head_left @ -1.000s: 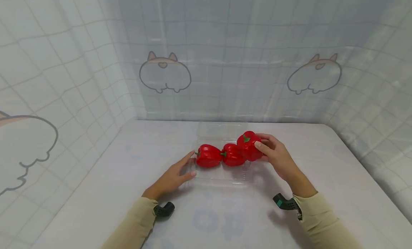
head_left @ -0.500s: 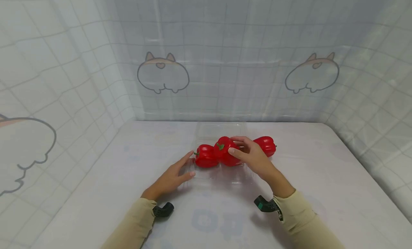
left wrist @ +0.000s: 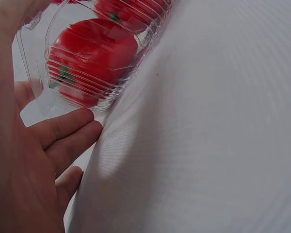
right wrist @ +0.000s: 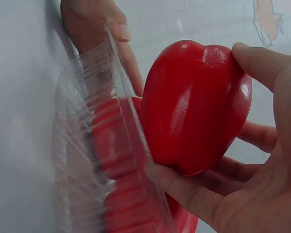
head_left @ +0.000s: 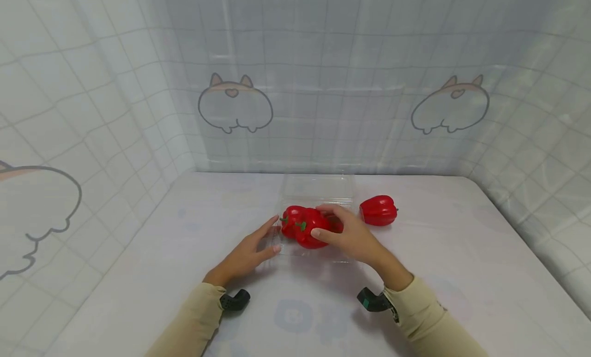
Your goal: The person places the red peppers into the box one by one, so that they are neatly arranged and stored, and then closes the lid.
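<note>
My right hand (head_left: 348, 233) holds a red bell pepper (head_left: 310, 235) with a green stem, between thumb and fingers. In the right wrist view this bell pepper (right wrist: 194, 107) tilts just above the wall of a clear plastic clamshell box (right wrist: 131, 121). Inside the box lie a red bell pepper (head_left: 291, 214) on the left and another (head_left: 337, 224), partly hidden by my right hand. At the box's left side my left hand (head_left: 249, 254) spreads with nearly straight fingers; in the left wrist view its fingertips (left wrist: 85, 119) lie beside the ribbed wall.
A further red bell pepper (head_left: 378, 210) lies on the table to the right of the box. The box's lid (head_left: 318, 186) lies folded back toward the rear wall. A white cloth with faint prints covers the table (head_left: 221, 213); grid-patterned sheets (head_left: 341, 116) enclose it.
My right hand has carried its bell pepper leftward and lower over the box. The bell pepper on the table, hidden at first, is now in sight. My left hand has stayed put.
</note>
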